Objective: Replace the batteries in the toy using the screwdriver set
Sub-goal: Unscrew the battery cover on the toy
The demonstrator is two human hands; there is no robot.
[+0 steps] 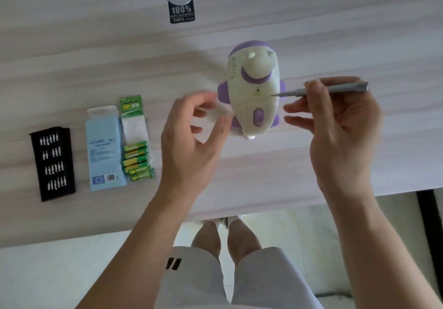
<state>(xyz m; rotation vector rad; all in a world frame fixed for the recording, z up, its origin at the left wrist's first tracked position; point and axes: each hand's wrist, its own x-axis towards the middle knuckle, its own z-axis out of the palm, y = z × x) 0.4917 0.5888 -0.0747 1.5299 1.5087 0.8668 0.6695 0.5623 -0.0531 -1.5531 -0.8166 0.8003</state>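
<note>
Pale wood-grain tabletop (311,32) is carrying the airplane toy (255,90), and you are pinching the screwdriver (340,89) in your right hand (340,126), tip nearing its belly; left hand (191,138), fingers spread, is hovering beside it, batteries (137,160) waiting further left; I'd say unscrewing comes next, needing a steadied toy

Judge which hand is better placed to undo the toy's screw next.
Right. The right hand already holds the screwdriver, its tip at the toy. The left hand is open and empty beside it, probably suited to steadying.
</note>
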